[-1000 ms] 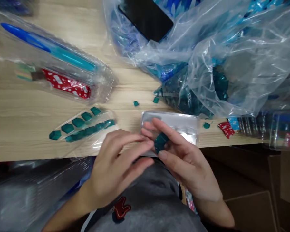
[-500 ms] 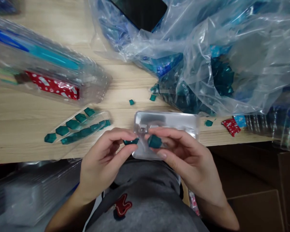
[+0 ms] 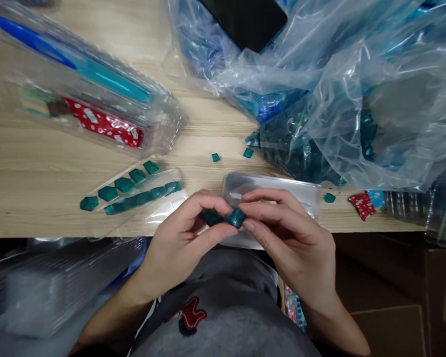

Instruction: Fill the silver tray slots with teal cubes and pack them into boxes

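Note:
My left hand (image 3: 191, 238) pinches a dark teal, gem-like plastic piece (image 3: 211, 217) between thumb and fingers. Another faceted teal piece (image 3: 236, 218) sits in the fingertips of my right hand (image 3: 288, 233). The two pieces meet or nearly meet; the fingers hide the exact contact. Both hands are over the near part of a clear plastic tray (image 3: 301, 191) at the table's edge. To the left, a clear blister tray (image 3: 178, 176) holds two rows of teal pieces (image 3: 124, 185).
Two small teal bits (image 3: 215, 157) lie beyond the tray. Large clear bags (image 3: 319, 74) with teal and blue pieces fill the back right, a black phone (image 3: 249, 20) on top. A clear package (image 3: 163, 124) lies left; red and blue packets (image 3: 362, 206) lie right.
My hands have come together, bringing the two teal pieces from apart to touching or almost touching. The whole table view has shifted slightly to the right.

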`<move>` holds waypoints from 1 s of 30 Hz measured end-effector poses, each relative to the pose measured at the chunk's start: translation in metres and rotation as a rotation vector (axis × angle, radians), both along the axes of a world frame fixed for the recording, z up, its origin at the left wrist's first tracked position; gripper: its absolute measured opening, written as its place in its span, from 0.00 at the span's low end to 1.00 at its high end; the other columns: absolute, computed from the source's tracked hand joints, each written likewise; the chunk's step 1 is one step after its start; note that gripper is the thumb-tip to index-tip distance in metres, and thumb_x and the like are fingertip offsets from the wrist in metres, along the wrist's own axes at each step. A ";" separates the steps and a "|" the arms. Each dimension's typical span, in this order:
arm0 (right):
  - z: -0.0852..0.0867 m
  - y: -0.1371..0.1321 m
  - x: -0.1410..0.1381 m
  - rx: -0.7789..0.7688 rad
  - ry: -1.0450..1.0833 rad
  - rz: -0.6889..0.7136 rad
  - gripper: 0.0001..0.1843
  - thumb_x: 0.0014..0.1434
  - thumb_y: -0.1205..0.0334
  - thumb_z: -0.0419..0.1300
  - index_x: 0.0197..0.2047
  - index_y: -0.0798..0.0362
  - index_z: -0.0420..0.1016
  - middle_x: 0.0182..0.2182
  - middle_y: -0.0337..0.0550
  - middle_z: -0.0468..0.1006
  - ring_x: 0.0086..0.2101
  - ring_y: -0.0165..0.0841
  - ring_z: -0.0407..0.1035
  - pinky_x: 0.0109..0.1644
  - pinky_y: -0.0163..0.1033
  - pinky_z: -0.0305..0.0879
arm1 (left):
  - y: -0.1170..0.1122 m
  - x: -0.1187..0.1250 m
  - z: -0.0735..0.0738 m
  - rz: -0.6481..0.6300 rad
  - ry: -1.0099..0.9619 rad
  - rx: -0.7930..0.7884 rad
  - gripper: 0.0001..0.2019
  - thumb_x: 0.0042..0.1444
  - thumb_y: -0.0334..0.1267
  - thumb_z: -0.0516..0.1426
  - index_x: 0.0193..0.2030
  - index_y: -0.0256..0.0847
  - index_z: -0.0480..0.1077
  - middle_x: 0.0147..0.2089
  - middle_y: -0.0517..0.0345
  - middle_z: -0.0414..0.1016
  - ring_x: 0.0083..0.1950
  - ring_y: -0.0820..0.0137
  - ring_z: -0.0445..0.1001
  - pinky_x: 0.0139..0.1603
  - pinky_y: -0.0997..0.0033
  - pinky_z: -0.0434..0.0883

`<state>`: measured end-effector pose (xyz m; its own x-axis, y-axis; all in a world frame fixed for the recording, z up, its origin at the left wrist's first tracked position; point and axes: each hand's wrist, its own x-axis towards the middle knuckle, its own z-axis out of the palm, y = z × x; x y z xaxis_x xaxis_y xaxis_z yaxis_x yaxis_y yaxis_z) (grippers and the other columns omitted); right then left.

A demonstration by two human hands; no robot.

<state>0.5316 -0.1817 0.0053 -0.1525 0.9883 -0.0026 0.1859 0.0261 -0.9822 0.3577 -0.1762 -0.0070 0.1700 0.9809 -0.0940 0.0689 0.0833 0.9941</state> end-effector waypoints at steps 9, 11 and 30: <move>-0.003 -0.011 0.009 -0.058 -0.035 0.127 0.07 0.62 0.71 0.62 0.43 0.50 0.75 0.39 0.35 0.76 0.39 0.22 0.71 0.42 0.26 0.69 | -0.009 -0.005 0.003 -0.157 -0.025 -0.095 0.09 0.55 0.25 0.61 0.32 0.44 0.68 0.40 0.66 0.76 0.44 0.82 0.76 0.46 0.90 0.70; -0.003 -0.013 0.009 -0.066 -0.018 0.129 0.07 0.63 0.72 0.61 0.42 0.50 0.74 0.38 0.35 0.76 0.39 0.22 0.71 0.42 0.27 0.68 | -0.009 -0.005 0.003 -0.142 -0.060 -0.144 0.10 0.53 0.25 0.62 0.34 0.46 0.69 0.40 0.68 0.76 0.42 0.82 0.76 0.44 0.90 0.71; -0.003 0.022 0.007 0.348 -0.665 0.124 0.08 0.66 0.70 0.55 0.44 0.56 0.76 0.39 0.44 0.79 0.41 0.37 0.66 0.46 0.44 0.59 | 0.002 0.015 -0.007 0.029 0.692 0.308 0.05 0.62 0.38 0.60 0.40 0.41 0.68 0.38 0.61 0.71 0.37 0.73 0.72 0.35 0.73 0.69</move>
<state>0.5385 -0.1595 0.0019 -0.3378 0.9246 0.1759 0.7110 0.3731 -0.5960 0.3728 -0.1737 -0.0135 0.1456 0.9833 0.1090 0.6875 -0.1798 0.7036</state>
